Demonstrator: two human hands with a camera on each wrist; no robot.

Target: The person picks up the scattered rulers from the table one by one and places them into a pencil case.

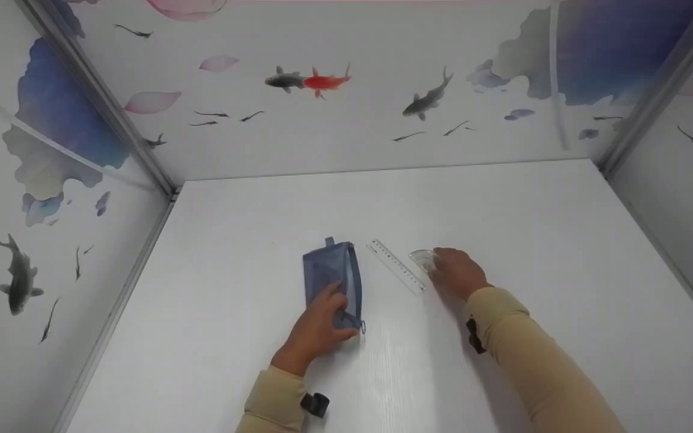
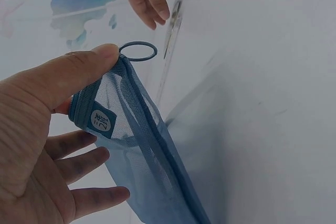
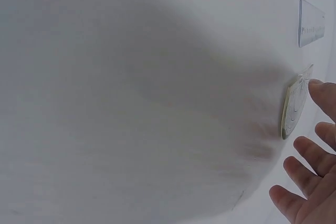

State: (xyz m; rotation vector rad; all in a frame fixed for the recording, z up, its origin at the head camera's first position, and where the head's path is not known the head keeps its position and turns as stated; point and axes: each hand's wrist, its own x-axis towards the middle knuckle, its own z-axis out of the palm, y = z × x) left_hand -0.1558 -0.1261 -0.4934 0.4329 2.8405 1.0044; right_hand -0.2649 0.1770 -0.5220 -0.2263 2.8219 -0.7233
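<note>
A blue mesh zip pouch (image 1: 325,264) lies on the table in the head view. My left hand (image 1: 320,325) pinches its near end between thumb and index finger, beside the zip's ring (image 2: 139,51); the other fingers are spread behind the mesh. Right of the pouch, a clear ruler (image 1: 395,266) lies slanted. Beyond it is a clear protractor (image 1: 421,258), partly covered by my right hand (image 1: 459,273) in the head view. The right wrist view shows the right hand's fingers spread, with the thumb (image 3: 321,95) at the protractor's edge; I cannot tell whether it touches.
The white table (image 1: 250,228) is enclosed by panels at the back, left and right, painted with fish and petals. A metal post (image 1: 106,90) stands at the back left corner. Black straps sit at both sleeve cuffs.
</note>
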